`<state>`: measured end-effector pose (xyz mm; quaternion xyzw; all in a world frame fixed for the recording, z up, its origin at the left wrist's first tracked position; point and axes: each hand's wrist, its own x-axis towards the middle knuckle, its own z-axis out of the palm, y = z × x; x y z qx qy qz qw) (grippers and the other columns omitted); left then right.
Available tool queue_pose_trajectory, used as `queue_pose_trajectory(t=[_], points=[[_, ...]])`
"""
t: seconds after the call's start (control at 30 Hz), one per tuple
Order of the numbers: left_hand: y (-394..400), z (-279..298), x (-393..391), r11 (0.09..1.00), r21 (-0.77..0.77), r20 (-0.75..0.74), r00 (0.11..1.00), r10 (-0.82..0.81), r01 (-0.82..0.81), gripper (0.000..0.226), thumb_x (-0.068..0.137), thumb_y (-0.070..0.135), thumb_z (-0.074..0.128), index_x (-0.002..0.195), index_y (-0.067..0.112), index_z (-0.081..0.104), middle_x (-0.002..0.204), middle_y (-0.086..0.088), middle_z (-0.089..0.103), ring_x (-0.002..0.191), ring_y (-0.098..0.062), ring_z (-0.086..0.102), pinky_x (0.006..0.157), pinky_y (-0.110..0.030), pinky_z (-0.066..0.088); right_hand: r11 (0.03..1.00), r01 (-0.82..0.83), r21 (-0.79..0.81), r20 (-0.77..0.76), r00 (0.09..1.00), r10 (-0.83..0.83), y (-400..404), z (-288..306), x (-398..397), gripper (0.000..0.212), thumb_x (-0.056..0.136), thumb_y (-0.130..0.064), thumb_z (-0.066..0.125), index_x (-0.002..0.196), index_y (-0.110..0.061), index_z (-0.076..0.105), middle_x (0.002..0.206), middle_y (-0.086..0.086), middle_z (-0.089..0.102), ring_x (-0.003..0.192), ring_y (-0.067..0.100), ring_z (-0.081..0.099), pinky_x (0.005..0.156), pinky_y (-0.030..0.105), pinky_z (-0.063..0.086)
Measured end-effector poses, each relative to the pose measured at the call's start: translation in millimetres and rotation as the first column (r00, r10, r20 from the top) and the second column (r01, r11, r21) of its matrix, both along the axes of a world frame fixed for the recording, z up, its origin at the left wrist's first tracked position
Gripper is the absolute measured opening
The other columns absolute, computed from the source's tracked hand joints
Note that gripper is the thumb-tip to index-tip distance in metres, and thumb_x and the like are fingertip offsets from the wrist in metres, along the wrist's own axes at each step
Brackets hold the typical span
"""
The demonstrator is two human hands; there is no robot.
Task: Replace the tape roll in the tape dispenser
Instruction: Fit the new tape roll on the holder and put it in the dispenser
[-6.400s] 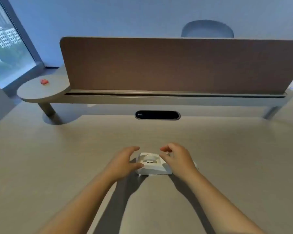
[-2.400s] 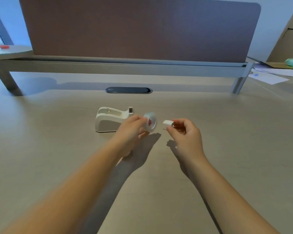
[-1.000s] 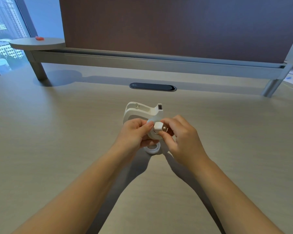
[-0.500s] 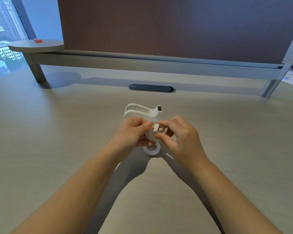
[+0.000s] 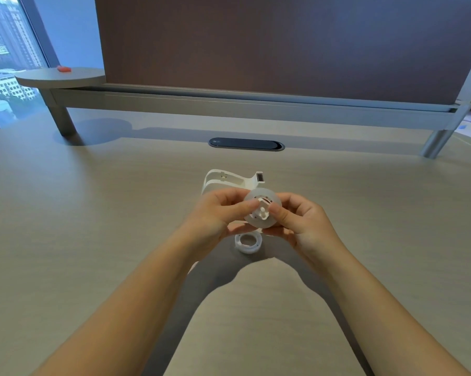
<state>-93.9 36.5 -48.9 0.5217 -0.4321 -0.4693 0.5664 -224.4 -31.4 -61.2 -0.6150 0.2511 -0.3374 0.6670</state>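
Note:
A translucent tape roll [image 5: 258, 222] is held above the desk between both hands, its flat face turned toward me. A small white spindle [image 5: 263, 211] sits in the roll's centre hole. My left hand [image 5: 218, 213] pinches the roll's left edge, with its thumb at the hub. The right side of the roll is gripped by my right hand [image 5: 300, 218], thumb at the spindle. The white tape dispenser [image 5: 226, 178] stands empty on the desk just behind the hands. A white empty tape ring [image 5: 247, 242] lies flat on the desk below the roll.
The beige desk [image 5: 93, 226] stretches all round. A dark cable slot [image 5: 246, 144] lies behind the dispenser. A brown divider panel [image 5: 283, 44] on a raised shelf closes the far side, with a small red object [image 5: 63, 68] on the shelf's round left end.
The spindle has gone from my right fingers in front of the roll into the roll's centre hole. The roll's face has turned toward me. Dispenser and empty ring have stayed put.

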Motion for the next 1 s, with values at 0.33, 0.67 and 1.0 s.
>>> queue_pose_trajectory(t=[0.33,0.67,1.0], points=[[-1,-2,-1,0.985,-0.106,0.192,0.969,0.158,-0.14,0.006,0.073,0.012,0.063,0.068,0.016,0.065,0.062,0.006,0.067,0.061,-0.009,0.066,0.058,-0.021,0.057,0.992,0.049,-0.116,0.001,0.999,-0.049,0,0,0,0.002,0.072,-0.016,0.062,0.073,-0.016,0.064,0.07,0.005,0.066,0.057,0.01,0.067,0.055,0.019,0.058],[0,-8,-12,0.936,-0.249,0.335,0.885,0.324,-0.248,0.006,0.077,0.01,0.06,0.079,0.009,0.065,0.085,-0.022,0.068,0.084,-0.038,0.064,0.079,-0.05,0.055,0.939,0.165,-0.301,-0.028,0.983,-0.182,4,-8,7,0.022,0.082,-0.006,0.058,0.069,-0.024,0.061,0.066,-0.002,0.063,0.055,0.004,0.062,0.057,0.017,0.055],[-1,-6,4,0.989,0.002,-0.117,0.983,0.144,-0.145,0.012,0.083,0.012,0.05,0.089,0.009,0.06,0.08,-0.007,0.062,0.066,-0.017,0.063,0.049,-0.016,0.054,0.985,0.12,-0.124,0.025,0.993,-0.118,2,3,2,0.02,0.089,-0.012,0.046,0.106,-0.018,0.054,0.079,0.0,0.061,0.062,0.009,0.062,0.055,0.01,0.053]])
